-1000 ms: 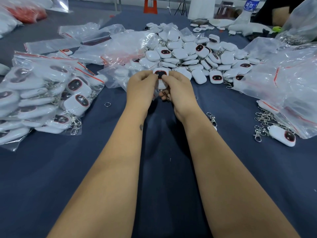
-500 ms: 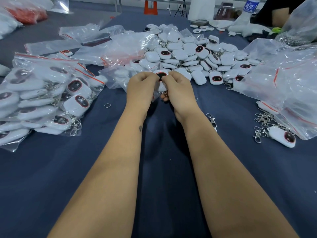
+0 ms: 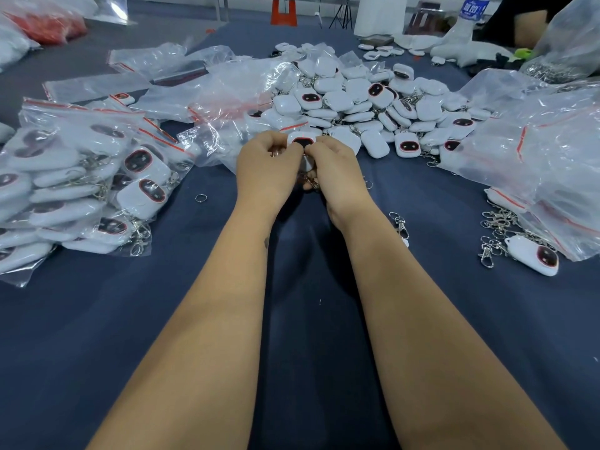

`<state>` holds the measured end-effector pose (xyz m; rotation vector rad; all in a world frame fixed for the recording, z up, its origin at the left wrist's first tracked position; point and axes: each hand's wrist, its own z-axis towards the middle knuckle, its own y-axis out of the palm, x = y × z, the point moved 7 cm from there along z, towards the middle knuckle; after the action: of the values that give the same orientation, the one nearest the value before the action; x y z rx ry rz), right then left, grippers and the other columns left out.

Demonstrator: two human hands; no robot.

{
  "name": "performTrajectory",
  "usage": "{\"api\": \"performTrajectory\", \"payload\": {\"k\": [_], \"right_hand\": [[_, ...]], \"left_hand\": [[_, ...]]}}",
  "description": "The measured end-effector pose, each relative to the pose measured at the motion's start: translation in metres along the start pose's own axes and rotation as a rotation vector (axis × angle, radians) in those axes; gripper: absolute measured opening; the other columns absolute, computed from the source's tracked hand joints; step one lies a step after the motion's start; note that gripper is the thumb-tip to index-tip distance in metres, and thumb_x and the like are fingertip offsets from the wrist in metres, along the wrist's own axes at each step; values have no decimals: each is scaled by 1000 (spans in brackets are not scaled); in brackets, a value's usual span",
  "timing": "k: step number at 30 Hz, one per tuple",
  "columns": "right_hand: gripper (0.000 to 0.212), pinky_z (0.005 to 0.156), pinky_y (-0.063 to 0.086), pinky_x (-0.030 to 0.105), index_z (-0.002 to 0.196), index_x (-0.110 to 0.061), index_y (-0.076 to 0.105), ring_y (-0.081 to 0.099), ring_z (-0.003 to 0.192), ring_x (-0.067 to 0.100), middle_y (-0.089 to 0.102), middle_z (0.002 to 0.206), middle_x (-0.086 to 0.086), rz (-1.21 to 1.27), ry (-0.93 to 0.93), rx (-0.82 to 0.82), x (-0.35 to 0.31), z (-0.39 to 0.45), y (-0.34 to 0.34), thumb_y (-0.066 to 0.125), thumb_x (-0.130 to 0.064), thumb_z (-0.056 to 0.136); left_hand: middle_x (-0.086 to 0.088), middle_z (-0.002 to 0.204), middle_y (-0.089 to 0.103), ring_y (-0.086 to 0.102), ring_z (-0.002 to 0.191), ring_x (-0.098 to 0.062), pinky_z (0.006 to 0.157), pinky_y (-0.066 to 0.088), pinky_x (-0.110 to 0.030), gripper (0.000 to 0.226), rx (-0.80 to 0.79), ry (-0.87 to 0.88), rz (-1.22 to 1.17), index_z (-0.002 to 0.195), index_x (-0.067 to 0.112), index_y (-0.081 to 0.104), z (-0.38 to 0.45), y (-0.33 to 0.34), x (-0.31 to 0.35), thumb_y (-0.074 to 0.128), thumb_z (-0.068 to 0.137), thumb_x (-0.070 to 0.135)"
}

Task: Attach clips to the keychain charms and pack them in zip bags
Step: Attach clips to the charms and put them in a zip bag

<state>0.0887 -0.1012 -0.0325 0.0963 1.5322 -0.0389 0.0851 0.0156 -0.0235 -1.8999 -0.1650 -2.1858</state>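
Note:
My left hand (image 3: 267, 170) and my right hand (image 3: 334, 172) meet at the middle of the blue table, both pinching one white keychain charm (image 3: 302, 140) with a dark red-rimmed face. A metal clip (image 3: 308, 182) hangs below it, between my fingers. Behind my hands lies a large heap of loose white charms (image 3: 367, 105). Zip bags filled with charms (image 3: 81, 186) are stacked at the left. A loose clip (image 3: 400, 224) lies right of my right wrist.
Empty zip bags (image 3: 227, 92) lie crumpled behind my left hand, and more plastic bags (image 3: 545, 164) pile up at the right. A single charm (image 3: 535, 254) with several clips (image 3: 493, 235) lies at the right. A small ring (image 3: 201, 198) lies on the cloth. Another person's arm (image 3: 532, 27) is at the far right.
My hands have stayed in place on the charm, with only small finger movements around it and the clip.

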Motion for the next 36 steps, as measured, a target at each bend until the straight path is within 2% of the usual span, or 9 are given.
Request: {"api": "performTrajectory", "payload": {"k": [5, 9, 16, 19, 21, 24, 28, 33, 36], "right_hand": [[26, 47, 38, 22, 68, -17, 48, 47, 48, 12, 56, 55, -5, 16, 8, 16, -1, 0, -3, 52, -11, 92], [21, 47, 41, 22, 75, -11, 53, 53, 47, 12, 60, 58, 0, 247, 13, 57, -4, -1, -8, 53, -9, 96], [16, 77, 60, 29, 94, -5, 48, 71, 78, 25, 61, 84, 14, 757, -46, 38, -16, -5, -14, 44, 10, 96], [17, 85, 58, 34, 102, -4, 48, 69, 86, 25, 61, 93, 15, 655, -71, 33, -18, -7, -8, 46, 12, 95], [18, 87, 56, 38, 100, -6, 50, 65, 89, 24, 61, 97, 15, 475, -114, 66, -18, -8, -7, 50, 11, 93], [22, 84, 54, 39, 92, -15, 52, 60, 81, 15, 61, 89, 5, 55, -204, 175, -20, -10, -10, 62, 4, 87], [27, 79, 55, 43, 92, -23, 50, 61, 76, 14, 63, 82, -8, -251, -255, 239, -20, -13, -10, 70, -10, 81], [20, 82, 53, 49, 102, -17, 67, 65, 82, 23, 70, 83, -4, -444, -293, 162, -22, -14, -1, 68, -22, 82], [25, 73, 54, 37, 103, -27, 60, 60, 65, 8, 66, 74, -9, -326, -268, 111, -20, -16, 3, 69, -20, 81]], "left_hand": [[-2, 66, 56, 47, 64, -23, 64, 41, -36, 8, -43, -45, -49, 68, 19, 62, -1, 2, -2, 58, 75, 21], [0, 65, 59, 51, 63, -20, 64, 43, -31, 12, -35, -76, -95, 72, 20, 66, -1, 0, -4, 54, 76, 19], [5, 78, 60, 53, 65, -13, 68, 51, -30, 40, -6, 81, 86, 105, 37, 60, 0, -1, -1, 54, 87, 2], [11, 66, 56, 55, 55, -2, 55, 47, -17, 47, 25, 98, 117, 118, 32, 49, -3, -1, 1, 60, 82, 3], [11, 67, 56, 55, 58, -1, 60, 47, -19, 43, 59, 63, 102, 121, 23, 49, -2, -4, 1, 62, 83, 9], [5, 78, 63, 62, 73, -14, 76, 56, -38, 17, 104, 19, 78, 102, 19, 64, -1, -8, 2, 59, 86, 17], [11, 67, 62, 55, 62, -5, 66, 48, -26, 10, 164, 71, 55, 78, 27, 64, -4, -13, 9, 59, 83, 19], [8, 55, 57, 55, 47, -11, 53, 46, -29, 8, 178, 156, 29, 80, 24, 60, -12, -14, 23, 58, 84, 18], [-5, 66, 63, 61, 59, -26, 59, 52, -41, 13, 202, 186, 42, 75, 29, 57, -15, -15, 28, 57, 84, 20]]}}
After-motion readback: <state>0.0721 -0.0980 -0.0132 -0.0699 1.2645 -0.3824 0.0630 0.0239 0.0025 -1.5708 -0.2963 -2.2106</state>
